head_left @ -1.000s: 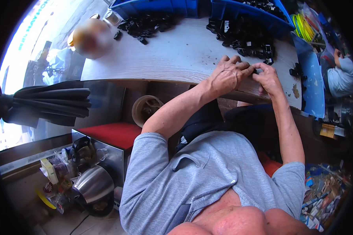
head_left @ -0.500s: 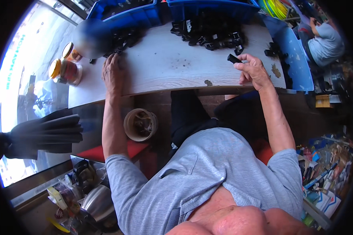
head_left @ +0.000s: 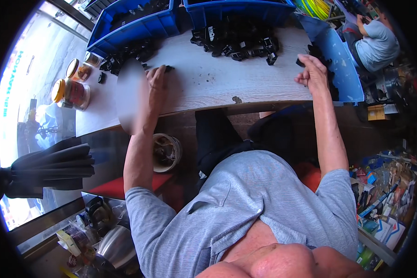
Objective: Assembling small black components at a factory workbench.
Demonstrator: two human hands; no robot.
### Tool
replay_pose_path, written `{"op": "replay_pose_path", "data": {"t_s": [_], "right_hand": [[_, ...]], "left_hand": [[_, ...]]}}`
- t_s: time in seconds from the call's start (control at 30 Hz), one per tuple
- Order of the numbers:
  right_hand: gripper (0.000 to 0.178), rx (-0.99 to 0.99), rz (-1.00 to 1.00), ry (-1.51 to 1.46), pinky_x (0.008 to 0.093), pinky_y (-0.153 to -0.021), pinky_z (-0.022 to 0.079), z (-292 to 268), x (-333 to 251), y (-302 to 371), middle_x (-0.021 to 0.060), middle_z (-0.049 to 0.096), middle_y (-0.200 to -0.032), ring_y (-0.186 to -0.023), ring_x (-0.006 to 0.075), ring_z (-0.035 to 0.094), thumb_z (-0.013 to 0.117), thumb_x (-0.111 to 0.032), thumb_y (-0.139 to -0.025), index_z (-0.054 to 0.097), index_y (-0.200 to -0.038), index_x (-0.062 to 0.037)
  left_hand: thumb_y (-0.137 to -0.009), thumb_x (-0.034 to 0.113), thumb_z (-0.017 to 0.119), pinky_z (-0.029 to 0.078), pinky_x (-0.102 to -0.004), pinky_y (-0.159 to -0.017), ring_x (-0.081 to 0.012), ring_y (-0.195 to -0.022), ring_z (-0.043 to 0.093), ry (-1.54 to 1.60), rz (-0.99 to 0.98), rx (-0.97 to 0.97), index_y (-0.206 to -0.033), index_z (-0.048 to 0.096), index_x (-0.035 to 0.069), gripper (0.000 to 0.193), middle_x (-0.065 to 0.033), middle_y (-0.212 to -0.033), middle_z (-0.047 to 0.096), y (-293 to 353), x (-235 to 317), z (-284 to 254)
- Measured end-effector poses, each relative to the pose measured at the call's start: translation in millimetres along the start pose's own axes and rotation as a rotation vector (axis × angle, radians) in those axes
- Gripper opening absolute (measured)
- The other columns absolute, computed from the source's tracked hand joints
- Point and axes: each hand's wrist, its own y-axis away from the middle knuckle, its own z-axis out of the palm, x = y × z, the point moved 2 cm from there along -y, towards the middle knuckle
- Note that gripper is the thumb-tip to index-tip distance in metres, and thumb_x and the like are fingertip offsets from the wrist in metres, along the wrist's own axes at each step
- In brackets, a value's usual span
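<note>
My left hand (head_left: 156, 83) is over the left part of the table, its fingers pinched on a small black plastic part (head_left: 169, 68). A blurred patch hides the area beside that wrist. My right hand (head_left: 315, 75) is at the table's right edge, beside the light-blue bin (head_left: 353, 74). A small black piece (head_left: 299, 62) shows at its fingertips, partly covered by the index finger. Between and beyond my hands, a heap of black plastic parts (head_left: 236, 39) covers the far middle of the table (head_left: 217, 83). A smaller black heap (head_left: 139, 51) is at the far left.
Blue crates (head_left: 134, 30) stand along the far edge. Jars (head_left: 72, 94) with yellow lids are at the left end. Below the table is a round bucket (head_left: 167, 153). Another person (head_left: 379, 44) sits at the far right, past the bin.
My left hand has moved right, away from the left heap, and now has a black part at its fingertips. My right hand has shifted toward the light-blue bin with its black piece.
</note>
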Motion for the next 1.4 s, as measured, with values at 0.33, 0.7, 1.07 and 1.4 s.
{"op": "replay_pose_path", "data": {"t_s": [0.33, 0.7, 1.07, 1.4], "right_hand": [[0.044, -0.262, -0.014, 0.169, 0.0256, -0.045, 0.054, 58, 13, 8, 0.0001, 0.06, -0.063, -0.044, 0.007, 0.055, 0.082, -0.03, -0.085, 0.067, -0.119, -0.0067], [0.029, -0.355, -0.075, 0.281, 0.0253, -0.044, 0.051, 65, 9, 21, 0.0011, 0.058, -0.059, -0.042, 0.0084, 0.053, 0.077, -0.031, -0.088, 0.07, -0.1, -0.006], [0.028, -0.494, -0.186, 0.326, 0.0228, -0.044, 0.048, 70, 14, 26, -0.0033, 0.054, -0.059, -0.044, 0.0047, 0.05, 0.074, -0.035, -0.092, 0.068, -0.095, -0.0082], [0.027, -0.457, -0.14, 0.344, 0.0214, -0.042, 0.046, 73, 13, 32, -0.0043, 0.054, -0.059, -0.043, 0.0051, 0.053, 0.073, -0.037, -0.093, 0.068, -0.091, -0.0105]], "left_hand": [[-0.087, 0.011, 0.071, 0.054, -0.0448, -0.086, -0.0357, -0.101, 0.066, 0.131, 0.08, -0.003, -0.116, 0.07, 0.006, 0.03, -0.0147, -0.113, 0.07, -25, 43, 14], [-0.086, 0.008, 0.067, 0.053, -0.0454, -0.081, -0.0352, -0.095, 0.065, 0.042, 0.014, -0.051, -0.114, 0.066, 0.006, 0.028, -0.0135, -0.098, 0.069, -37, 42, 25], [-0.092, 0.008, 0.061, 0.053, -0.0464, -0.082, -0.0372, -0.093, 0.067, 0.195, -0.084, 0.038, -0.113, 0.071, 0.005, 0.024, -0.0172, -0.098, 0.07, -43, 25, 31], [-0.087, 0.006, 0.067, 0.051, -0.0429, -0.092, -0.0355, -0.1, 0.064, 0.149, 0.033, -0.033, -0.118, 0.071, 0.007, 0.031, -0.0136, -0.108, 0.073, -36, 44, 27]]}}
